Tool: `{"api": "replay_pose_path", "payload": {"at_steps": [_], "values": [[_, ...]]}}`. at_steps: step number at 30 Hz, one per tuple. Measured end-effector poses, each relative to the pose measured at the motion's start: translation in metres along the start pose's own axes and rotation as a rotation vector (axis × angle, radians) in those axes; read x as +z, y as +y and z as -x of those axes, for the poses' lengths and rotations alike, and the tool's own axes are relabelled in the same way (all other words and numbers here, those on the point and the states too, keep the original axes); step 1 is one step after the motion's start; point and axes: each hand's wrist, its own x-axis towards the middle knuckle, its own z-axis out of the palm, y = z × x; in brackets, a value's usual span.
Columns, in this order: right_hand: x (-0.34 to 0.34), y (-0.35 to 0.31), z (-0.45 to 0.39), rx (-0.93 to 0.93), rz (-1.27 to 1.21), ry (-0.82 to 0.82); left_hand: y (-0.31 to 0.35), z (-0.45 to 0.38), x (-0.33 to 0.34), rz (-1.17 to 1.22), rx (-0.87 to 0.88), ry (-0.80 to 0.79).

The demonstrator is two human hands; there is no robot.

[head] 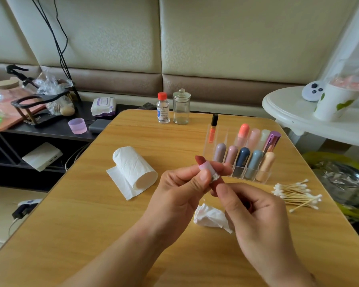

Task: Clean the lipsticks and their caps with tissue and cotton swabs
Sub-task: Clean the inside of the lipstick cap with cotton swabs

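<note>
I hold an uncapped lipstick (208, 172) above the middle of the wooden surface (91, 214). My left hand (178, 191) pinches its pale pink collar between thumb and fingers, the red tip pointing toward ten o'clock. My right hand (255, 212) curls around the dark red base. A crumpled tissue (210, 218) lies on the surface just below my hands. At nine o'clock from the lipstick lies a tissue roll (134, 168), partly unrolled. At four o'clock a pile of cotton swabs (296, 194) rests near the edge. At two o'clock a clear organizer (216, 139) holds more lipsticks upright. At twelve o'clock stand a small bottle (163, 108) and a glass jar (181, 107), side by side.
</note>
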Motion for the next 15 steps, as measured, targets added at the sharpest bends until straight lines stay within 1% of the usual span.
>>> {"api": "replay_pose_path", "payload": {"at_steps": [2,5,9,12,15], "values": [[-0.0001,-0.0005,0.001,-0.069,0.103,0.066,0.0007,0.0002,0.0001,-0.018,-0.012,0.019],[0.002,0.0001,0.0027,-0.158,0.192,0.134,0.0024,0.001,0.0018,-0.055,-0.018,0.049],[0.0031,0.0023,0.0044,-0.206,0.267,0.187,0.0047,0.0021,0.0049,-0.094,0.007,0.053],[0.0041,0.0049,0.0041,-0.264,0.383,0.239,0.0031,0.0031,0.0056,-0.138,0.042,0.058],[0.0055,0.0052,0.0039,-0.288,0.459,0.271,0.0001,0.0042,0.0073,-0.152,0.09,0.095]]}}
